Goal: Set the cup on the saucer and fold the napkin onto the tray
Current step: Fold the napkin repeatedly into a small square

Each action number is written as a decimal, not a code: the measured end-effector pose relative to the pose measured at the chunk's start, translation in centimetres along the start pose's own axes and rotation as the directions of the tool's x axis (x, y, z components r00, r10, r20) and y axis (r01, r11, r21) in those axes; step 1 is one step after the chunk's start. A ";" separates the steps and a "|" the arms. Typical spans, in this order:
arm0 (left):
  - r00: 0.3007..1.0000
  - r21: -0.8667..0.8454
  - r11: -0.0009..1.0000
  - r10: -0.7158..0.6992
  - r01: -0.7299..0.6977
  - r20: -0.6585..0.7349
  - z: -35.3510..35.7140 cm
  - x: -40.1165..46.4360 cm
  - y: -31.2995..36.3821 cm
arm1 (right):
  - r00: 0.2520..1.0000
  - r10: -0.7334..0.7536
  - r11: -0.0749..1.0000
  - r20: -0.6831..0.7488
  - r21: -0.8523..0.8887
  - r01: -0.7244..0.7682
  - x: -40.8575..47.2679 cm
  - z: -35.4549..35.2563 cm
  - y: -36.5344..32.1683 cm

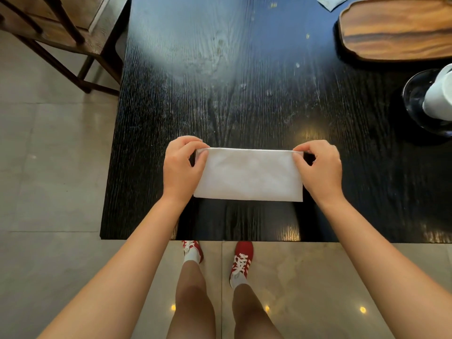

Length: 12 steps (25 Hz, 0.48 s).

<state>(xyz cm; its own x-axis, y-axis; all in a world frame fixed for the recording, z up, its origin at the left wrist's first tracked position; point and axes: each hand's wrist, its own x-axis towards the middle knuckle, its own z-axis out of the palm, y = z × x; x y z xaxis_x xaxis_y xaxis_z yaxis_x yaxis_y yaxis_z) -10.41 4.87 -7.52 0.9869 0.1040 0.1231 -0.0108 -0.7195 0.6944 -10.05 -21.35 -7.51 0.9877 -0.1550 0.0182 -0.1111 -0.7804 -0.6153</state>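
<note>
A white napkin [249,174], folded into a long rectangle, lies on the black table [244,81] near its front edge. My left hand [181,167] pinches the napkin's far left corner, and my right hand [320,167] pinches its far right corner. At the right edge of the view a white cup [439,94] stands on a dark glass saucer [415,101], both partly cut off. The wooden tray [396,30] lies at the far right of the table with nothing on its visible part.
A small white packet [331,2] lies beyond the tray at the top edge. A wooden chair [61,33] stands off the table's far left corner. The table's front edge runs just above my red shoes on the tiled floor.
</note>
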 end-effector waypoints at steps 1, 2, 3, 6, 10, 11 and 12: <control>1.000 -0.014 1.000 -0.023 0.024 0.013 0.3 0.2 -0.2 | 1.000 0.007 1.000 0.012 -0.016 -0.006 0.2 0.2 0.3; 0.999 -0.025 0.999 -0.046 0.047 0.027 0.5 0.4 -0.4 | 1.000 0.016 1.000 0.019 -0.024 -0.015 0.3 0.4 0.4; 0.998 -0.026 0.998 -0.058 0.059 0.035 0.8 0.5 -0.6 | 1.000 0.020 0.999 0.018 -0.033 -0.020 0.4 0.5 0.4; 0.996 0.001 0.997 -0.074 0.074 0.047 1.1 0.8 -0.7 | 1.000 0.026 0.998 -0.007 -0.056 -0.026 0.5 0.8 0.3; 0.993 0.010 0.995 -0.103 0.103 0.055 1.3 1.5 -0.7 | 0.999 0.032 0.997 -0.024 -0.069 -0.034 0.5 1.0 0.0; 0.995 0.067 0.993 -0.098 0.096 0.027 1.4 1.4 -0.4 | 0.999 0.008 0.994 -0.051 -0.106 -0.013 0.4 0.9 -0.3; 0.997 0.167 0.983 -0.075 0.074 -0.003 1.6 1.1 -0.1 | 0.995 -0.051 0.983 -0.083 -0.178 0.036 0.1 0.8 -0.5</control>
<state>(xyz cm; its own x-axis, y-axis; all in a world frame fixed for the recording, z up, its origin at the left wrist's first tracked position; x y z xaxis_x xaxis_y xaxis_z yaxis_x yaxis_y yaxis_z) -9.08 3.93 -8.59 0.9845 0.1595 0.0728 0.0896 -0.8146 0.5731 -9.83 -20.44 -7.85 0.9796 -0.1649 0.1152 -0.0937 -0.8807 -0.4643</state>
